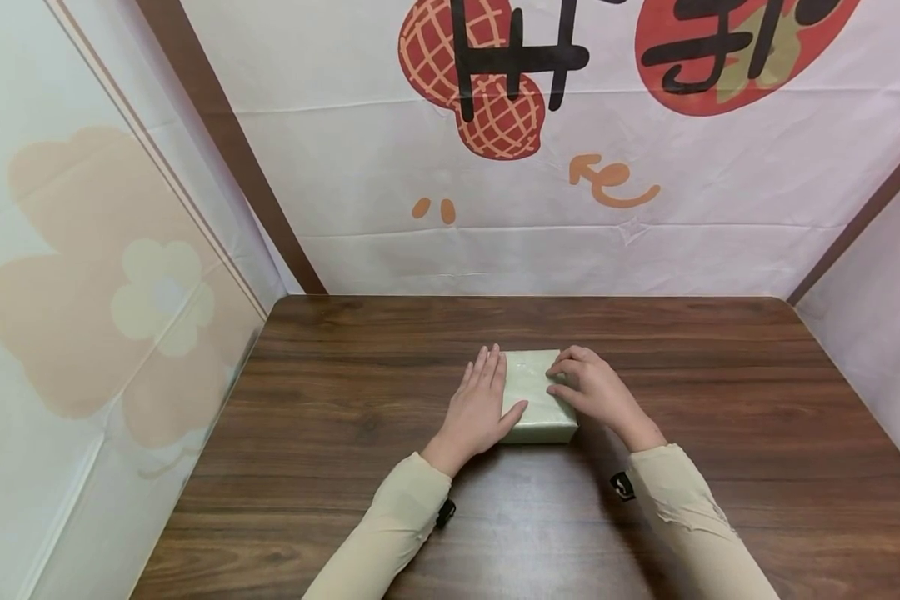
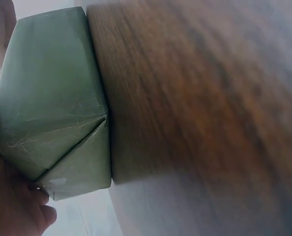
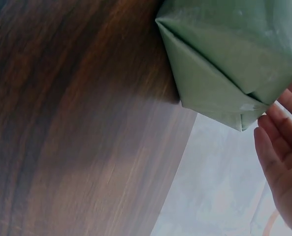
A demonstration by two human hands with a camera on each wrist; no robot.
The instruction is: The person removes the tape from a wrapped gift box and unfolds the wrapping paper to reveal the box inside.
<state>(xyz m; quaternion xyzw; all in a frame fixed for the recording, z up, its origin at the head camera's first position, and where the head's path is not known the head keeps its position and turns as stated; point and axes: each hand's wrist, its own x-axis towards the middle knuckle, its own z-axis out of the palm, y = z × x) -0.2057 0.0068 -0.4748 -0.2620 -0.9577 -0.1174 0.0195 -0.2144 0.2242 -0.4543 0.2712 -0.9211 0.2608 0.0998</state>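
A box-shaped package (image 1: 531, 383) wrapped in pale green paper lies on the wooden table. In the wrist views its ends show folded paper flaps on the wrapped package (image 2: 52, 73). My left hand (image 1: 480, 407) rests along the package's left edge, fingers straight and pointing away, thumb reaching over the near top edge. At the right side, my right hand (image 1: 592, 387) has its fingers and thumb bent over the top edge. In the right wrist view the right hand (image 3: 286, 157) is beside the folded end, with nothing seen gripped between its fingers.
The brown wood-grain table (image 1: 330, 433) extends around the package. Behind it hangs a white printed curtain (image 1: 360, 167), with another flowered curtain (image 1: 82, 333) on the left. Small black wrist devices show below both sleeves.
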